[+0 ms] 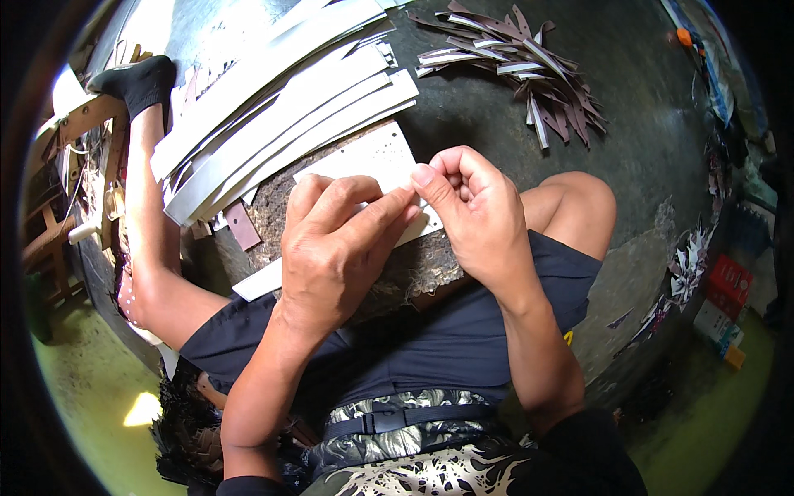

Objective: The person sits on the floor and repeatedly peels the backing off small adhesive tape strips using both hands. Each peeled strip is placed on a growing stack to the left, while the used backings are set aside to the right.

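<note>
I sit on a dark floor with my legs apart. My left hand (335,248) lies over a long white perforated strip (376,157) and pinches its near end between thumb and fingers. My right hand (471,207) pinches the same strip from the right, its fingers curled over the edge. The strip runs from below my left hand up toward the middle of the floor. Beyond it lies a fanned stack of long white strips (281,107).
A pile of short brown and white offcuts (529,70) lies at the far right. My left leg in a black sock (141,83) stretches past the stack beside a wooden frame (83,124). Small boxes (728,289) and scraps sit at the right edge.
</note>
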Tool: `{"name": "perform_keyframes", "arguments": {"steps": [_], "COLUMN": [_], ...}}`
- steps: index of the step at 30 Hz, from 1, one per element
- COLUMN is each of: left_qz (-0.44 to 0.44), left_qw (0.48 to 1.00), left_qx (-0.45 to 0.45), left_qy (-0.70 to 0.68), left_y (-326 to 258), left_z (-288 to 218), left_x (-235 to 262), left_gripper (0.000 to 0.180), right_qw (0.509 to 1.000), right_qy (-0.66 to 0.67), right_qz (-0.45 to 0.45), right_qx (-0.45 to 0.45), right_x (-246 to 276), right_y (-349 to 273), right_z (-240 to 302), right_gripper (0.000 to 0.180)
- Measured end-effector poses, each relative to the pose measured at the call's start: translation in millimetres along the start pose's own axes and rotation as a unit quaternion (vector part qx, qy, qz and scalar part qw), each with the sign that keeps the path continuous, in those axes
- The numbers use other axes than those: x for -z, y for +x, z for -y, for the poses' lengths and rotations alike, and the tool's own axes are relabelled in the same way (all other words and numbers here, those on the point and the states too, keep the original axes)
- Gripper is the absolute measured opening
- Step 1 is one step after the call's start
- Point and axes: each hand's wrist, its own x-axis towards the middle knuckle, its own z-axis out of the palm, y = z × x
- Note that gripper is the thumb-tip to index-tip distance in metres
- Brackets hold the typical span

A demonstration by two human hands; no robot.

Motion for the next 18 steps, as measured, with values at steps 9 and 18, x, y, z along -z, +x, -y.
{"name": "perform_keyframes", "arguments": {"steps": [9,18], "left_qz": [0.004,0.005], "left_qw": [1.0,1.0], "left_qx": [0.006,0.006], "left_qy": [-0.006,-0.015], "left_y": [-3.8,-3.8], "left_z": [2.4,1.4], "left_x": [2.8,2.3], "left_gripper": [0.032,0.035], "right_qw": [0.977,0.98], "right_qy": [0.182,0.166], "right_qz": [0.057,0.034], "right_qx": [-0.094,-0.102], "right_x": [15.3,20.0], "right_y": [11.6,18.2], "right_z": [-11.3,-21.8], "right_gripper": [0.021,0.019]}}
